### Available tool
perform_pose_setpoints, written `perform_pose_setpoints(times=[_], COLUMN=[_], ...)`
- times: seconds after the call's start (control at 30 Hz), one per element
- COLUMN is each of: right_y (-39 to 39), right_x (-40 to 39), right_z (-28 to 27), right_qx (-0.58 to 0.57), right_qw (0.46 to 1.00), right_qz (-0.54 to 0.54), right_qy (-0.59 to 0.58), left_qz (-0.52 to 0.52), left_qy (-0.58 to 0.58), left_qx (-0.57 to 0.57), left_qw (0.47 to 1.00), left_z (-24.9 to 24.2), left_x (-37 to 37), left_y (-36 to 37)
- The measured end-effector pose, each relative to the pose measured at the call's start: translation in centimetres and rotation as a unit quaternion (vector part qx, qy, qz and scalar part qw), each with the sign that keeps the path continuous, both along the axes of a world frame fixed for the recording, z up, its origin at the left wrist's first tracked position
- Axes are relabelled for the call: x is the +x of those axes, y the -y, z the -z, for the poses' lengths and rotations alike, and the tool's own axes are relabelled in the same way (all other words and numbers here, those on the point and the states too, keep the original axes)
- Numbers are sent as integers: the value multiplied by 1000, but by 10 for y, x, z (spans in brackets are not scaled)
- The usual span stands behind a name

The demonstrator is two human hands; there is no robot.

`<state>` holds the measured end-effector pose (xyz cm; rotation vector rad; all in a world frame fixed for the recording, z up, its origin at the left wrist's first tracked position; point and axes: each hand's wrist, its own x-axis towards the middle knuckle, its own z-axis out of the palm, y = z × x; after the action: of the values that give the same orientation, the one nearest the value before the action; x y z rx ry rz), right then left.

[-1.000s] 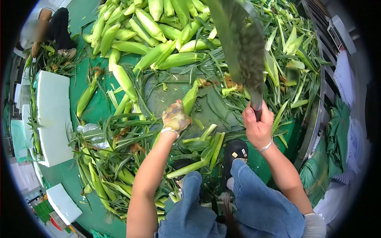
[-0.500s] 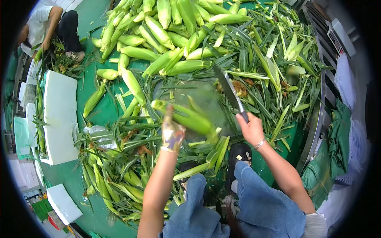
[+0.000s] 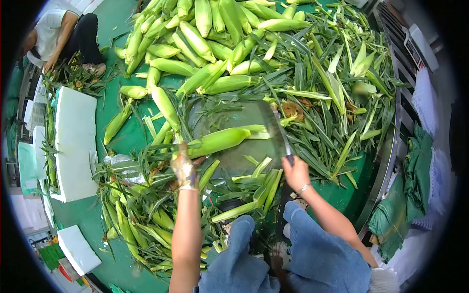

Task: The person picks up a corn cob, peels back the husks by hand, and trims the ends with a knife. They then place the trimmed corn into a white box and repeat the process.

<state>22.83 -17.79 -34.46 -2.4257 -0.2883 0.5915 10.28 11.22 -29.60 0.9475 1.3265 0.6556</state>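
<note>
An ear of corn point(image 3: 222, 141) in green husk lies nearly level over the grey board point(image 3: 207, 115), its stalk end pointing right. My left hand point(image 3: 184, 168), in a patterned glove, is closed on the ear's left end. In my right hand point(image 3: 295, 173) is the dark handle of a large knife point(image 3: 278, 128). The blade, blurred, stands just beyond the ear's pale stalk end; whether they touch I cannot tell. Cut husk pieces point(image 3: 261, 183) lie below the board.
Unhusked ears point(image 3: 195, 41) are heaped beyond the board. Loose leaves pile up at right point(image 3: 317, 117) and lower left point(image 3: 146, 219). White foam boxes point(image 3: 75, 141) stand at left, where another person point(image 3: 63, 36) crouches. A metal rail point(image 3: 391, 161) runs along the right.
The held ear has turned from slanting to nearly level. My left hand has moved left and down, and my right hand slightly left and down with the knife. The other person's hand has shifted.
</note>
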Motion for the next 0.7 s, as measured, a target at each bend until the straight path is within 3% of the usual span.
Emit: perform_pose_setpoints(times=[0.1,0.17,0.23,0.27,0.3,0.33,0.37,0.4,0.47,0.53,0.6,0.7], right_y=[39,63,78,82,79,75,69,65,50,41,26,10], right_x=[18,31,32,30,23,16,10,5,-6,-15,-23,-23], right_z=[-3,-9,-25,-31,-43,-51,-58,-64,-68,-52,-46,-34], right_qx=[21,-30,-29,-41,-24,-19,-9,-1,37,29,65,51], right_qw=[995,990,992,992,992,992,995,997,996,993,990,978], right_qz=[44,65,56,16,-9,-20,-38,-54,-84,-109,-124,-177], right_qy=[87,120,113,122,121,122,87,51,21,21,-34,-94], left_qz=[-9,-43,-41,-109,4,-36,32,13,116,197,166,310], left_qy=[87,137,328,355,423,474,516,570,585,469,278,40], left_qx=[-54,-83,-127,-93,-31,-27,-38,-165,-112,-24,78,55], left_qw=[995,986,935,924,906,879,855,805,795,860,943,948], left_z=[13,4,20,0,-12,-30,-44,-85,-104,-105,-74,-23], left_x=[-44,-46,-31,0,16,44,60,70,79,62,35,-41], left_y=[-37,-52,-103,-125,-157,-188,-223,-232,-245,-224,-175,-111])
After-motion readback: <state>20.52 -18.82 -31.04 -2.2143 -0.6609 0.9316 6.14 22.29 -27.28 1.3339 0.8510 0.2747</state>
